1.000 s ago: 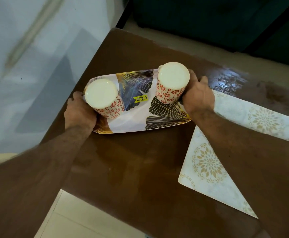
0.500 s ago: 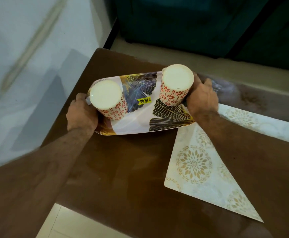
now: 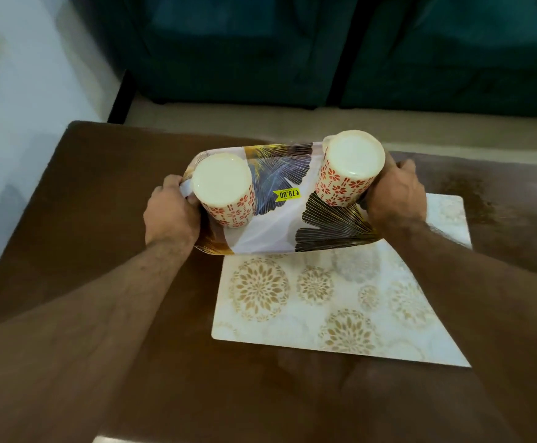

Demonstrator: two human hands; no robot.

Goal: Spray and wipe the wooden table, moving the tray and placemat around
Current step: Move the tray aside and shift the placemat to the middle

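Tray [image 3: 280, 231] gripped at both ends, partly over placemat [image 3: 324, 302].
Left hand [image 3: 171, 215] and right hand [image 3: 394, 199] fingers curled round rims; two mugs [image 3: 225, 193] aboard, above tabletop [image 3: 101, 203].

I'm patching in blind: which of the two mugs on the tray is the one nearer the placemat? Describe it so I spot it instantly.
Find the wooden table, then the leaf-print tray held at both ends. The mug sits upside down at the tray's right end, against the right hand, above the placemat. The other mug is by the left hand.
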